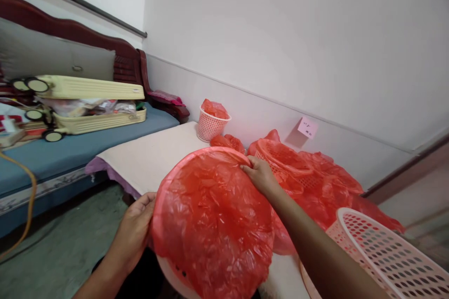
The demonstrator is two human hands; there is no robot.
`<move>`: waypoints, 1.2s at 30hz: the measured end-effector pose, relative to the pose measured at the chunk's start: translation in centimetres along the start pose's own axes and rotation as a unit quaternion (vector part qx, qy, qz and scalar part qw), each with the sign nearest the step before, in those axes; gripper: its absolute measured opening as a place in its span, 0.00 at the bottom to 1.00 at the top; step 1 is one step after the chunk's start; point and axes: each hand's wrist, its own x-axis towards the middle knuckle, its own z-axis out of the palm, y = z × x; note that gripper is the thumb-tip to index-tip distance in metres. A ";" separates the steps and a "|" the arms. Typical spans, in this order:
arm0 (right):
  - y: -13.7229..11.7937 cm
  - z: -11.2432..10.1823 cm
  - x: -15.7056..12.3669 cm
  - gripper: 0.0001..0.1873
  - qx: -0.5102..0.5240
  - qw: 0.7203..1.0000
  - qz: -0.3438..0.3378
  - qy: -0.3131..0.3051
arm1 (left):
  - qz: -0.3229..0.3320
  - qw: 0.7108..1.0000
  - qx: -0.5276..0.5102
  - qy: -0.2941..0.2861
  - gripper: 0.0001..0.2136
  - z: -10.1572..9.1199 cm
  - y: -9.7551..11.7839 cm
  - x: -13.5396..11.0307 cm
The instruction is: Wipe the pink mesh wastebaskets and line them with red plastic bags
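Head: fingers [254, 165] on red bag [217, 215]

Visibility limits noted
Held basket [170, 274] mostly hidden by red bag [217, 215], base cut off; near right basket [393, 245] cropped; writing on far note [307, 127] too small to read; contents of left suitcase [101, 124] unclear.

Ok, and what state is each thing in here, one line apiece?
Held basket: raised in both hands, mouth covered.
Red bag: wrinkled, spread over that basket's rim.
Left hand: against the rim's left side.
Right hand: gripping the rim's upper right.
Far basket: upright, red plastic bulging from its top.
Right-hand basket: no liner showing.
Red plastic pile: crumpled.
Suitcase: partly open, contents showing.
Note: written on.
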 end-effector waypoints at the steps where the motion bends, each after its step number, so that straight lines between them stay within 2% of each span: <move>1: 0.2 0.0 0.2 0.06 -0.003 1.000 0.013 0.003 | 0.001 1.000 0.000 -0.004 0.14 -0.1 0.1 -0.1; 6: 1.0 0.1 1.6 0.06 -0.004 0.997 0.072 -0.014 | 0.027 0.999 -0.032 -0.031 0.11 -0.4 0.9 -0.6; 10: 1.3 0.5 3.3 0.05 -0.001 0.992 0.118 -0.051 | 0.049 0.996 -0.079 -0.020 0.09 0.0 1.8 0.0; 14: 1.6 1.3 4.3 0.04 -0.002 0.985 0.156 -0.079 | 0.062 0.996 -0.070 -0.007 0.11 -0.1 2.5 1.0; 19: 2.2 2.5 4.7 0.03 -0.013 0.980 0.180 -0.081 | 0.119 0.991 0.034 0.048 0.14 -1.4 2.6 1.9; 21: 2.2 2.6 4.7 0.04 -0.014 0.979 0.185 -0.079 | 0.168 0.975 0.125 0.075 0.14 -1.8 2.8 1.9; 23: 2.2 2.7 4.7 0.03 -0.014 0.979 0.187 -0.079 | 0.189 0.953 0.231 0.051 0.16 -1.8 3.4 1.5; 25: 2.0 2.7 4.7 0.03 -0.013 0.979 0.186 -0.079 | 0.135 0.945 0.297 -0.022 0.20 -1.5 4.3 0.8; 28: 1.8 2.7 4.5 0.03 -0.014 0.980 0.183 -0.077 | -0.023 0.962 0.242 -0.128 0.22 -0.8 5.6 -0.4; 31: 1.9 2.8 4.4 0.04 -0.017 0.981 0.179 -0.071 | -0.096 0.971 0.155 -0.156 0.21 0.0 6.0 -1.0; 36: 2.3 3.4 4.5 0.04 -0.023 0.983 0.168 -0.064 | -0.176 0.964 0.078 -0.185 0.24 1.8 4.8 -1.3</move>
